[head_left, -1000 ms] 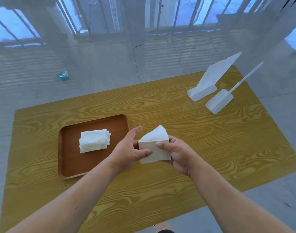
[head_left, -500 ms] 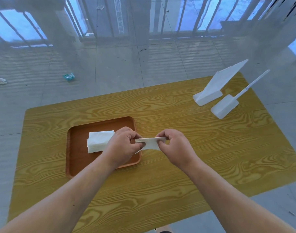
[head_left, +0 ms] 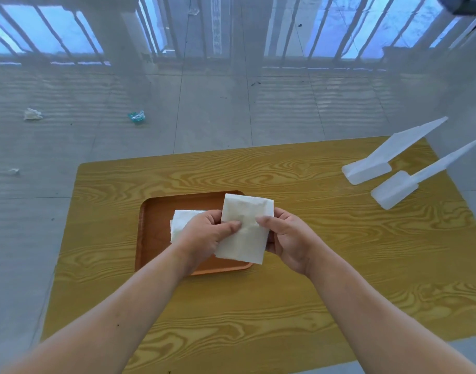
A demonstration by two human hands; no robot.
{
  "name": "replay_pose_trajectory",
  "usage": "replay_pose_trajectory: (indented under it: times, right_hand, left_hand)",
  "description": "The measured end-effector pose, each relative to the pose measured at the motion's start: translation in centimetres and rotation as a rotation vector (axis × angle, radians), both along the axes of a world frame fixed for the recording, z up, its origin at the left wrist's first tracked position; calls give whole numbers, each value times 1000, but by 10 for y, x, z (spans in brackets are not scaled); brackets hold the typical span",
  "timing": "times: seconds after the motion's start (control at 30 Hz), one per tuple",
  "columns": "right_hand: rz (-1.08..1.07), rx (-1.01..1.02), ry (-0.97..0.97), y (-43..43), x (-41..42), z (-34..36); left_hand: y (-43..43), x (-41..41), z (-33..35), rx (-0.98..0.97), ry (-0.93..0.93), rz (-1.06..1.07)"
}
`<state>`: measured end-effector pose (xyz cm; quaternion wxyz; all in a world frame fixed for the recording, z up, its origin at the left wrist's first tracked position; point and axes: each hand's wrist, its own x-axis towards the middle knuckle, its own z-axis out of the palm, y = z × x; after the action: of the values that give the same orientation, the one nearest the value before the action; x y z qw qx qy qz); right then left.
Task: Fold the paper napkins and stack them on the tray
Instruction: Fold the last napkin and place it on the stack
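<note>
A white folded paper napkin point(head_left: 245, 228) is held upright between both hands, above the right edge of the brown tray point(head_left: 155, 225). My left hand point(head_left: 204, 233) pinches its left side with thumb and fingers. My right hand point(head_left: 288, 238) grips its right side, thumb on the front. On the tray lies a stack of folded white napkins point(head_left: 184, 221), partly hidden behind my left hand.
The tray rests on a yellow wood-grain table point(head_left: 312, 279). Two white plastic stands point(head_left: 385, 157) point(head_left: 409, 182) sit at the table's far right. Scraps of litter point(head_left: 136, 116) lie on the tiled floor beyond the table.
The napkin, held flat and edge-on half a second ago, now faces me as a taller folded rectangle. Both hands have stayed over the tray's right edge.
</note>
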<state>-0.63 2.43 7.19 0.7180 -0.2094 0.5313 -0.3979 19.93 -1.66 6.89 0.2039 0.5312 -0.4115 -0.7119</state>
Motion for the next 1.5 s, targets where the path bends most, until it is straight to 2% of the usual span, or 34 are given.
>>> replay_pose_trajectory:
  times: [0.13, 0.33, 0.43, 0.53, 0.6, 0.7, 0.87, 0.93, 1.0, 1.03, 1.13, 1.2, 1.23, 1.3, 1.33, 1.4, 1.5]
  right_hand:
    - [39, 62, 47, -8, 25, -7]
    - [107, 47, 9, -22, 51, -13]
    - [154, 42, -42, -26, 59, -18]
    - [165, 86, -100, -29, 68, -25]
    - [175, 71, 41, -35, 75, -36]
    - [214, 29, 366, -46, 90, -49]
    - [337, -227, 939, -59, 102, -68]
    - [270, -192, 1055, -60, 100, -75]
    - [172, 11, 977, -63, 97, -79]
    - [152, 113, 890, -64, 98, -79]
    - [172, 257, 574, -67, 103, -82]
    - [194, 287, 423, -68, 109, -83]
    - [224, 262, 481, -68, 109, -83]
    - [296, 102, 827, -68, 106, -81]
    - [308, -28, 999, -68, 102, -81]
    - [400, -316, 1187, -68, 96, -77]
    - [857, -556, 1329, -79, 96, -79]
  left_hand:
    - [-2, 18, -8, 24, 20, 56]
    - [-12, 60, -14, 114, 50, 118]
    - [-16, 77, -20, 181, 135, 149]
    - [-18, 86, -30, 110, 79, 126]
    - [-20, 91, -41, -23, -69, 88]
    - [-27, 97, -56, -191, -257, 69]
    - [-41, 106, -77, -450, -597, -45]
    - [-47, 112, -83, -455, -780, -32]
    - [-54, 116, -89, -286, -843, 16]
    - [-57, 117, -91, -185, -815, 19]
    - [-60, 111, -97, 29, -573, 34]
    - [-58, 109, -99, 89, -452, 43]
    - [-57, 109, -98, 76, -458, 27]
    - [-54, 113, -94, -57, -640, -43]
    - [-53, 115, -91, -159, -749, -86]
    - [-53, 116, -86, -375, -855, -210]
    - [-58, 106, -84, -583, -957, -546]
